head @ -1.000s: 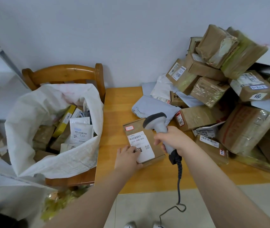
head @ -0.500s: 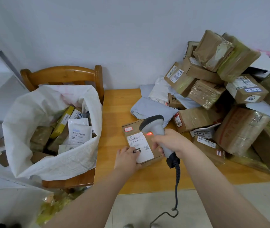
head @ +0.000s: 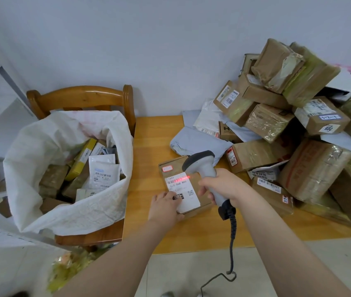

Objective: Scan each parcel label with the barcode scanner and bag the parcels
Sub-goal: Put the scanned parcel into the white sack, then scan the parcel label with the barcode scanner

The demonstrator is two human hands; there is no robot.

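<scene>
A: Head view. Parcel (head: 171, 162) position?

B: Flat on the table (head: 148, 142), right of the bag (head: 41, 146). The left hand (head: 166, 207) presses its near corner to steady it, fingers apparently flat.

A: Right hand (head: 223, 186)?

B: Gripping the barcode scanner (head: 202, 166), tilted so the red line crosses the label (head: 188, 199).

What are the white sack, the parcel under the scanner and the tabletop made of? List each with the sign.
White sack: probably woven plastic, matt; stiff crumpled folds and a fine weave.
Parcel: brown cardboard, matt, flat faces and sharp edges; paper label stuck on.
Tabletop: wood or veneer, honey-coloured, smooth with a slight sheen; grain streaks show.
</scene>
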